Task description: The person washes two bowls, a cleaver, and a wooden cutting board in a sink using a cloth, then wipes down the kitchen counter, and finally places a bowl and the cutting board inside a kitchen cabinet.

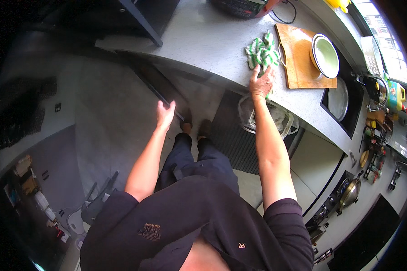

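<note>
At the counter's front edge, my right hand (263,83) rests on the lower end of a crumpled green-and-white cloth (263,52); whether its fingers grip the cloth cannot be told. Lower and to the left, my left hand (165,115) has its thumb and fingers apart beside the edge of a dark panel (151,88), which looks like an open cabinet door. Contact with that edge is unclear. Right of the cloth lies a wooden cutting board (296,56) with a metal handle, bearing stacked bowls (326,56) with a pale green inside.
A sink (354,108) holding a round metal lid or pan (338,101) lies beyond the board. A bag-lined bin (251,118) hangs below the counter edge. A dark floor mat (230,142) lies near my feet. An appliance (239,7) stands at the back; a lidded pan (350,194) sits on the stove.
</note>
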The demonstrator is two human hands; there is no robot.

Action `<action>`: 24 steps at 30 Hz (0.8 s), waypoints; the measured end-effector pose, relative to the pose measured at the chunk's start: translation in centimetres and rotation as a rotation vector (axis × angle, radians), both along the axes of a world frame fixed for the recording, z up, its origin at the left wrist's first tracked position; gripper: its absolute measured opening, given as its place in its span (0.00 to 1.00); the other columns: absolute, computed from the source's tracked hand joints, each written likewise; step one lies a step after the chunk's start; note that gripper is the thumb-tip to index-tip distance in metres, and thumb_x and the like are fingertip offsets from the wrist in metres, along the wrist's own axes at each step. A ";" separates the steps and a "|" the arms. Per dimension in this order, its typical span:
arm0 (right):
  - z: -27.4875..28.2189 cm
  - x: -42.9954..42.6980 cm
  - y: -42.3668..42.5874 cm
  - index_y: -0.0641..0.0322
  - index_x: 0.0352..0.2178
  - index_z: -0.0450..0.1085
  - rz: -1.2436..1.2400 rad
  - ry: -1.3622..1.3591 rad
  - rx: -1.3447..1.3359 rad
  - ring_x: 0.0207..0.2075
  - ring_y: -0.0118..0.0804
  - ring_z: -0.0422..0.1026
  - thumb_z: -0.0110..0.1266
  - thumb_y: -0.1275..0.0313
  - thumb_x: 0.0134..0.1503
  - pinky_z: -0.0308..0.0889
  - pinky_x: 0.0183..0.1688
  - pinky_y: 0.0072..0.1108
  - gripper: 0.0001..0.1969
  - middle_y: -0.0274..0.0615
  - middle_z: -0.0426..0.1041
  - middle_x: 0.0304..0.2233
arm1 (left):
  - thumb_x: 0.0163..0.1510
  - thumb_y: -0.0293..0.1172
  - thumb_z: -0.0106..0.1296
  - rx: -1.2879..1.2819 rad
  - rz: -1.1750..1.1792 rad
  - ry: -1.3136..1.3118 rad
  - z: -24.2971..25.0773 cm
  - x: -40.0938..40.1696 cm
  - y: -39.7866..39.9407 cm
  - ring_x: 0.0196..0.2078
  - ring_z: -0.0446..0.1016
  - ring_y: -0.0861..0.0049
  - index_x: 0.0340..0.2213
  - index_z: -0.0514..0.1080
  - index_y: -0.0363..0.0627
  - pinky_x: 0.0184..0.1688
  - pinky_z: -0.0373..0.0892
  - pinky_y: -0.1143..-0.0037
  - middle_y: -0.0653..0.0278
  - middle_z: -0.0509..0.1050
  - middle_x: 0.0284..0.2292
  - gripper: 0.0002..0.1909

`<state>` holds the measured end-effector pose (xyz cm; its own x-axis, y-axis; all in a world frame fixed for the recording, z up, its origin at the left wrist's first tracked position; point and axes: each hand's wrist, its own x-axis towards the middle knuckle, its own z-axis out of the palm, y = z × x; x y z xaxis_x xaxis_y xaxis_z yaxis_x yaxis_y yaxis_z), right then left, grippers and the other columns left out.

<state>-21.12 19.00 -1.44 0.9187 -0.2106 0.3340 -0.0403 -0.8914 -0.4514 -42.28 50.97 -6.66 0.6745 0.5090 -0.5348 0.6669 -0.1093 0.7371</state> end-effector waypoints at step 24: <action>6.3 14.8 -22.0 0.58 0.60 0.51 -0.461 -0.135 1.878 0.59 0.58 0.58 0.44 0.48 0.60 0.61 0.58 0.46 0.34 0.61 0.57 0.57 | 0.54 0.30 0.46 0.928 -0.121 0.478 1.8 -17.8 25.9 0.53 0.65 0.50 0.54 0.63 0.44 0.55 0.63 0.60 0.44 0.67 0.49 0.25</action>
